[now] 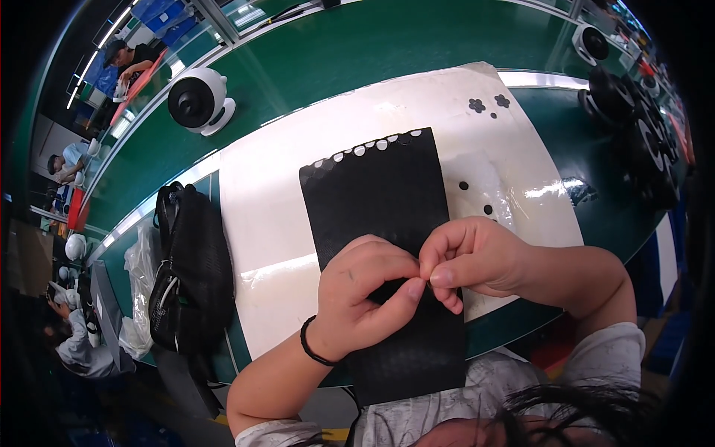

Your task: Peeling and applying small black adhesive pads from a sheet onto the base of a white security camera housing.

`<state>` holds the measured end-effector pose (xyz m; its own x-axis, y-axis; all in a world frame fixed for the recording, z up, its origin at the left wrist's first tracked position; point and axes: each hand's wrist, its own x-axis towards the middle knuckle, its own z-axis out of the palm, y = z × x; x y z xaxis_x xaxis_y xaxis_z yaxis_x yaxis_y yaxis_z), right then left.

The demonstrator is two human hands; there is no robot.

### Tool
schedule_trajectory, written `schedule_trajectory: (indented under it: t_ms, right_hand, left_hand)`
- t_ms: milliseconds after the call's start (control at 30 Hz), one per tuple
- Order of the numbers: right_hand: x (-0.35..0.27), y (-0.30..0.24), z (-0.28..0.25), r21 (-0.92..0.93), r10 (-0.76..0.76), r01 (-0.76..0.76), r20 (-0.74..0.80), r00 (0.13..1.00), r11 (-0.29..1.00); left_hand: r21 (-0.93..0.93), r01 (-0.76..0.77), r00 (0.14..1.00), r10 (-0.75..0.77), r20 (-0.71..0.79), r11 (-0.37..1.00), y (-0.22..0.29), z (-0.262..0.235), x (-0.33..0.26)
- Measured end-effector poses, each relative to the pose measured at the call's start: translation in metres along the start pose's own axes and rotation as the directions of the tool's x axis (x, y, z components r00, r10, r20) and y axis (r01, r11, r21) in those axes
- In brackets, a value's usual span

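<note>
Left hand [365,290] and right hand [469,257] meeting fingertip to fingertip, both pinched, forearms bent inward

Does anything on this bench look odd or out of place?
Only the black sheet: its far edge is scalloped by a row of punched-out holes, and small black discs lie scattered on the white mat. Nothing looks spilled.

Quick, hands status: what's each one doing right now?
Left hand: fingers pinched shut over the black perforated sheet.
Right hand: thumb and forefinger pinched together at the same spot; what they grip is too small to tell.
</note>
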<state>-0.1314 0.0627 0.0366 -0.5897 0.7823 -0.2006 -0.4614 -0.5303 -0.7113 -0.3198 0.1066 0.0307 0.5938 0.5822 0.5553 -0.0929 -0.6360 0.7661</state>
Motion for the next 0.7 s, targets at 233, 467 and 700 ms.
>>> schedule_trajectory:
  t_ms: [233, 467, 700]
  right_hand:
    - [-0.0013, -0.0021, 0.0, -0.021, 0.007, -0.007, -0.012, 1.0, 1.0]
    - [-0.0014, -0.0023, -0.0012, -0.026, 0.013, -0.013, -0.006, 1.0, 1.0]
    - [-0.0007, -0.002, -0.0014, -0.044, 0.018, -0.018, 0.008, 1.0, 0.999]
  left_hand:
    - [0.001, -0.001, 1.0, 0.001, 0.013, 1.0, 0.0004, 0.0007, 0.0017]
    - [0.007, -0.003, 1.0, 0.003, 0.018, 1.0, -0.0001, 0.0015, 0.0016]
    - [0.001, -0.001, 1.0, 0.001, 0.021, 1.0, -0.0004, 0.0015, 0.0008]
